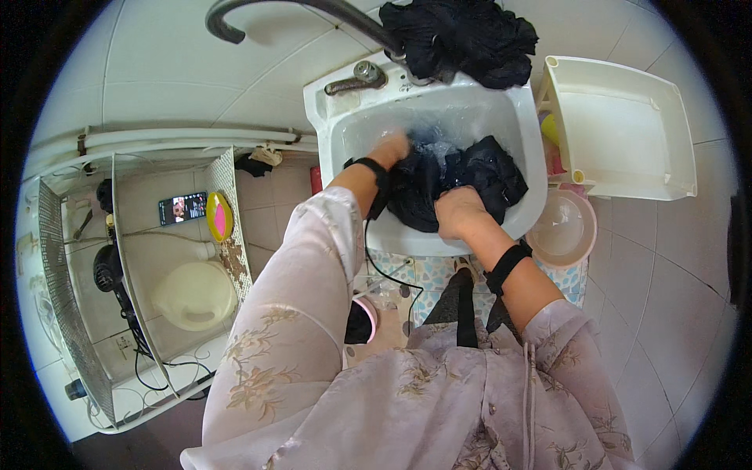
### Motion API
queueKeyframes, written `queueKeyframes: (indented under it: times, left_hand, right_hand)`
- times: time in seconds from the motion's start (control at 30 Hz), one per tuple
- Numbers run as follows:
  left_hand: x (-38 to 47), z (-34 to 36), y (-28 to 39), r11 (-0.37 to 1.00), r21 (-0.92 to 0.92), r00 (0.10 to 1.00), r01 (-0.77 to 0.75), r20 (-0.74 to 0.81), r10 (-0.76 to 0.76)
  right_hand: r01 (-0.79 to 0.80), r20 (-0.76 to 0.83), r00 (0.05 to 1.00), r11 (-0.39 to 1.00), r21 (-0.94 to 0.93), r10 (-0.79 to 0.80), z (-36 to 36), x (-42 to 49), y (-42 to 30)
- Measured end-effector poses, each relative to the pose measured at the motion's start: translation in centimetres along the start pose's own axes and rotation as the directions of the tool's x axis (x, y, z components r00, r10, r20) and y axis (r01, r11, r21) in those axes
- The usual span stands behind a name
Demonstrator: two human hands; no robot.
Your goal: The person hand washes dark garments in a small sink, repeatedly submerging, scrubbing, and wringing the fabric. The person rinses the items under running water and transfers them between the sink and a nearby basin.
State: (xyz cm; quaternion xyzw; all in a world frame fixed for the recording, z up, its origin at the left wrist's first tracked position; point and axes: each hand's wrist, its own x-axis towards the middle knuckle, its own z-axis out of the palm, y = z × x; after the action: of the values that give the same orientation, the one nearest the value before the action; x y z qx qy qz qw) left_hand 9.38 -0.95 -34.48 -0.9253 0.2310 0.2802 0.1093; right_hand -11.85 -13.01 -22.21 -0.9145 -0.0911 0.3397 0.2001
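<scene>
A wet black cloth (pixel 490 170) is bunched in the front part of a white ceramic washbasin (pixel 531 226), partly in foamy water. The fingers of my right hand (pixel 461 211) press into the cloth near the basin's front rim and are hidden in its folds. On the left side of the basin, my left hand (pixel 395 145) reaches down beside the cloth; it is blurred and its fingers are not clear. Another heap of black cloth (pixel 464 41) lies on the basin's back ledge, next to the curved faucet spout (pixel 317 6) and the tap handle (pixel 355 79).
A metal rack (pixel 235 205) at the left holds a phone (pixel 183 208), a yellow soap dish (pixel 220 217), a pale plastic lid (pixel 197 296) and a black hair dryer (pixel 107 268). To the right are a cream plastic stool (pixel 617 132) and a pink basin (pixel 561 229). A black cable hangs from my left wrist strap.
</scene>
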Motion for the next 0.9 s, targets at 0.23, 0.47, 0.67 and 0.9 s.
queueKeyframes:
  times: [0.23, 0.47, 0.67, 0.9]
  left_hand:
    - [-14.3, -5.6, -2.5, 0.577, -0.816, 0.987, -0.003, 0.091, 0.134]
    - [-13.4, -0.3, 2.9, 0.989, -0.119, 0.995, 0.089, 0.057, -0.083]
    - [-2.5, -1.0, -2.0, 0.978, 0.187, 0.992, -0.096, 0.094, 0.080]
    - [-13.0, -8.7, -0.2, 0.604, -0.796, 0.959, 0.048, 0.206, 0.195]
  right_hand:
    - [0.014, -0.004, 1.000, 1.000, 0.016, -0.014, -0.1, 0.5, -0.2]
    - [-0.017, 0.014, 1.000, 1.000, 0.020, 0.017, 0.0, 0.9, 0.0]
    - [-0.014, -0.028, 0.999, 0.999, 0.034, 0.015, 0.6, 0.6, 0.2]
    - [0.073, 0.035, 0.997, 0.997, -0.006, -0.072, 0.0, 0.7, 0.5]
